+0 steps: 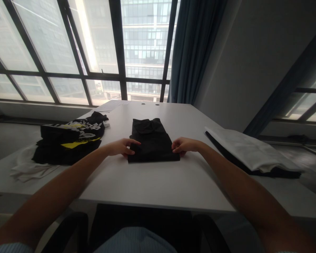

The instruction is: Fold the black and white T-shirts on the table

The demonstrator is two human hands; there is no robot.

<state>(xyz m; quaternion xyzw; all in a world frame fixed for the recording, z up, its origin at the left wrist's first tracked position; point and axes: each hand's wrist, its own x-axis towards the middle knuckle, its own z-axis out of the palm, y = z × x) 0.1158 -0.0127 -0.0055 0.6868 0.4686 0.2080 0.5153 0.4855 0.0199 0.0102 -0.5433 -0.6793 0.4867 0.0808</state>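
Note:
A black shirt (154,144), folded into a compact rectangle, lies flat on the white table in front of me. A collar-like rounded fold shows at its far end. My left hand (123,147) is closed on the left edge, with the index finger over the cloth and the thumb near the corner. On the opposite side my right hand (184,146) pinches the right edge close to the near corner. The fingertips beneath the cloth are partly hidden.
To the left lies a loose pile of black garments (68,140) with white and yellow print, over whitish cloth (28,168). Folded white cloth (247,147) rests on black cloth at the right. The table (152,186) reaches toward the windows and a blue curtain (192,52). Chair armrests flank me.

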